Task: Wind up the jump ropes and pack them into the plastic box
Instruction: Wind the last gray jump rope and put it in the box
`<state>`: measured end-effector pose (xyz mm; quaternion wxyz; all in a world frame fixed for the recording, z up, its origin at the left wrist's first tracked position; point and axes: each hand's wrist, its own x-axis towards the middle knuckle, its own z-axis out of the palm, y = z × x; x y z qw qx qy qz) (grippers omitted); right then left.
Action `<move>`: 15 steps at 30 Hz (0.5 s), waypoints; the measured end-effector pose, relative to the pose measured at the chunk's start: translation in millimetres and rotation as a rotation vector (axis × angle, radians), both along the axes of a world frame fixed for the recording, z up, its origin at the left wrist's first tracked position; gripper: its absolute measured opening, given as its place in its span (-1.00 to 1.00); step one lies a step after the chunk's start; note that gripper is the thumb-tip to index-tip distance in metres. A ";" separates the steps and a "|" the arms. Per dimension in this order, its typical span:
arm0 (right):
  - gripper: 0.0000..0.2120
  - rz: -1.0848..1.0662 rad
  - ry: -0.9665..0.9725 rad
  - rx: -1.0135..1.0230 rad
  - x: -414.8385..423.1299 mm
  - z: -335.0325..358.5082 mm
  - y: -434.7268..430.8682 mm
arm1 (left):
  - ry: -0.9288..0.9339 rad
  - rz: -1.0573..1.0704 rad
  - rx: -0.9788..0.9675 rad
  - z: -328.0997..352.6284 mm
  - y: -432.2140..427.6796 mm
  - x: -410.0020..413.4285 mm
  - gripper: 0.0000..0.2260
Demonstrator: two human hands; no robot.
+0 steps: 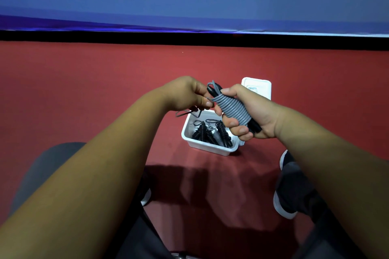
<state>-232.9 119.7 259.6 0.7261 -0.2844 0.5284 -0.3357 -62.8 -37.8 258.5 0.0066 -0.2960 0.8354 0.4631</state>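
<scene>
Over the red floor (84, 94), just above the white plastic box (210, 149), a grey jump rope (232, 109) is held up in both hands. It's coiled tightly round a pair of black handles (255, 128), and the whole bundle is gripped by the right hand (262, 111), fingers curled round the coils and thumb up near the top end. The top of the bundle is pinched by the left hand (189, 94), right where a short bit of grey cord sticks up. A thin loose loop (184, 113) can be seen hanging under that hand, over the box's far rim; where it ends can't be made out.

Down in the box, a few wound ropes (212, 132) are packed side by side, mostly black with a grey one in between. A white lid (264, 88) is lying flat on the floor just behind the box, half hidden by the right hand. Dark shoes with white soles (291, 187) are planted near the box, and a blue banner (189, 2) is hung along the back.
</scene>
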 end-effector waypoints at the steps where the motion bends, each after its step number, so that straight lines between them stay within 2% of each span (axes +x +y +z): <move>1: -0.58 0.036 -0.012 0.017 0.1 -0.3 1.1 | 0.009 -0.011 0.001 0.7 1.6 0.0 -0.86; 10: -0.42 0.300 0.054 0.180 -0.5 -1.5 9.8 | 0.108 -0.041 -0.056 12.8 10.9 -6.0 -0.85; 15: -0.62 0.178 0.161 0.204 -1.6 -13.3 2.8 | 0.124 -0.005 -0.206 13.5 11.0 -10.3 -0.85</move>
